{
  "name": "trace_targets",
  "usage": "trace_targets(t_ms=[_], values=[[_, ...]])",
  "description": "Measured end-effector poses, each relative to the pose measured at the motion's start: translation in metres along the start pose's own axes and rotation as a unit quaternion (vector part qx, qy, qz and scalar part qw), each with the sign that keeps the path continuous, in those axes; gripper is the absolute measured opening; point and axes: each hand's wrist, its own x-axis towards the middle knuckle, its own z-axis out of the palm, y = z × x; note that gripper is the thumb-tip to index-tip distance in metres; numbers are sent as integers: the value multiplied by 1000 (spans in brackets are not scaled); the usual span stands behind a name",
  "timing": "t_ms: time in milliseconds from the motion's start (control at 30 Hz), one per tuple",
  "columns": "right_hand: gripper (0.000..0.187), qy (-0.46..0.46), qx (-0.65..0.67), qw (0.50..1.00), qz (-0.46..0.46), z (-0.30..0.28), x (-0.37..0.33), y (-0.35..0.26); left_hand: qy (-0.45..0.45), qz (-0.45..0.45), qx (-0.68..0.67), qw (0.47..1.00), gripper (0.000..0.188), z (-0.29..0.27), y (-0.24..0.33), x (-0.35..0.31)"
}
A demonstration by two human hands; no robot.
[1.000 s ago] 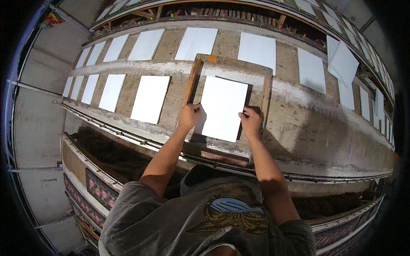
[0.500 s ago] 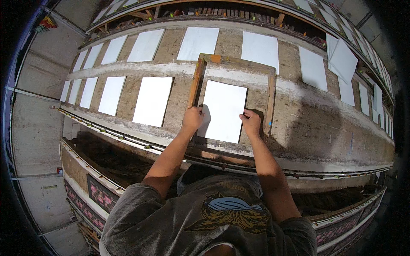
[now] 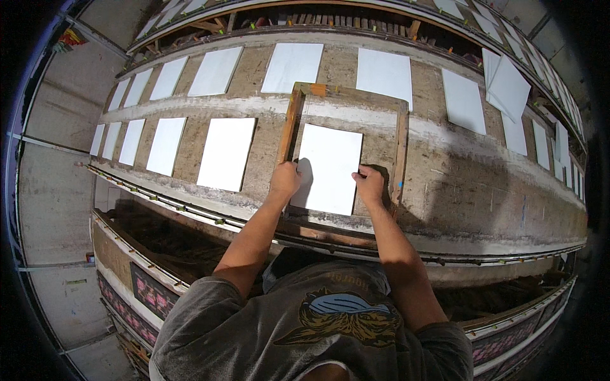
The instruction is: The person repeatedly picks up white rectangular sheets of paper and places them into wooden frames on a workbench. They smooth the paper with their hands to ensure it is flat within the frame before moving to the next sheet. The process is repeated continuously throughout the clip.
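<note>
A white rectangular sheet (image 3: pixel 329 166) lies inside a wooden frame (image 3: pixel 400 146) on a long, dusty work surface (image 3: pixel 470 184). My left hand (image 3: pixel 284 180) presses on the sheet's left edge, close to the frame's left rail. My right hand (image 3: pixel 370 185) presses on the sheet's right edge, just inside the frame's right rail. Both hands have curled fingers resting on the sheet; whether they grip it is unclear.
Several more white sheets lie in rows on the surface, one (image 3: pixel 227 153) just left of the frame and others (image 3: pixel 384 75) behind it. A metal rail (image 3: pixel 445 257) runs along the near edge. Patterned panels (image 3: pixel 152 295) stand below at left.
My hands and the sheet have shifted slightly within the frame, and the view has drifted a little. The other sheets stay where they were.
</note>
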Motion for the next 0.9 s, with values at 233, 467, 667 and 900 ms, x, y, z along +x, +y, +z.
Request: trace_targets(t_ms=[233, 467, 667, 900], values=[[42, 14, -7, 1000, -2, 7, 2, 9, -9, -9, 14, 1000, 22, -2, 5, 1], [44, -16, -50, 999, -10, -2, -2, -10, 23, 31, 47, 998, 24, 13, -10, 3], [49, 33, -118, 991, -62, -6, -14, -31, 76, 112, 41, 990, 36, -6, 28, -12], [66, 10, -303, 928, -216, 34, 9, -51, 121, 227, 105, 961, 65, 50, 37, 19]])
